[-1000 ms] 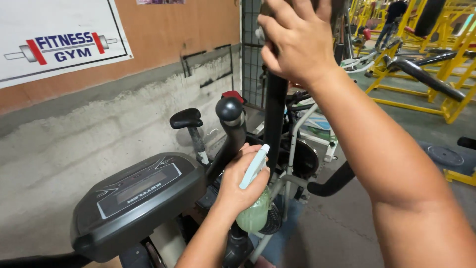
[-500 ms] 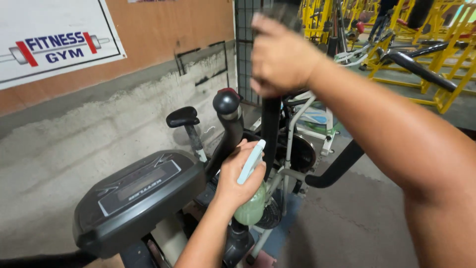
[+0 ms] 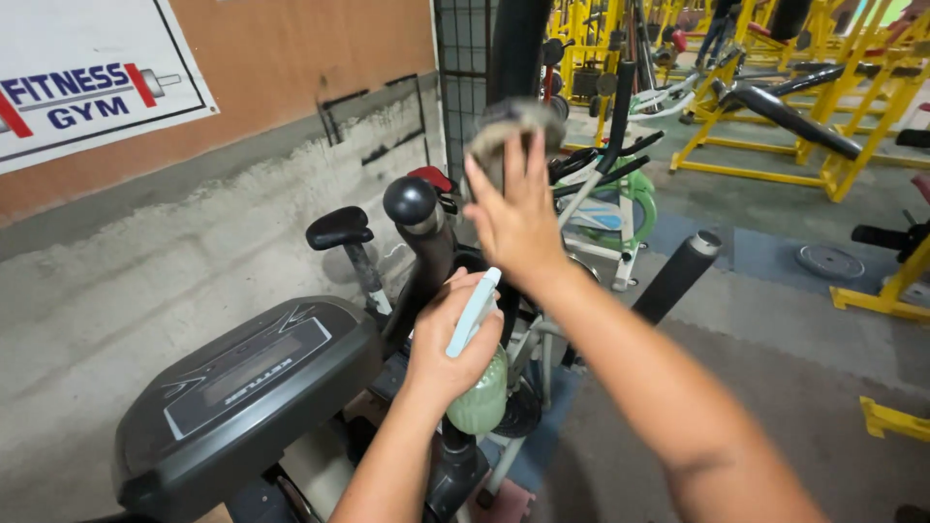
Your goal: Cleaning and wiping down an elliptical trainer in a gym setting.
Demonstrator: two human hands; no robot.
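Two bare hands work at a dark grey exercise machine with a flat console panel (image 3: 247,387). The right hand (image 3: 518,218) is spread flat, fingers extended, pressing a grey-green cloth (image 3: 509,126) against the tall black upright handlebar (image 3: 513,48), high on the bar. The left hand (image 3: 453,339) is closed around a pale green plastic spray bottle with a light blue trigger nozzle (image 3: 475,387), held just beside the console's right edge, nozzle tilted up toward the bar. Judging by the cloth's place, wiping is under way on the upper bar; whether the lower stretch, the other handlebar with its round black knob (image 3: 412,203) or the console have been wiped cannot be told. Around stand a rough grey concrete wall (image 3: 194,261) with a brown band above, a white sign (image 3: 87,77) in the upper left corner, a grey floor (image 3: 775,339), and yellow steel gym frames (image 3: 775,145) well apart behind.
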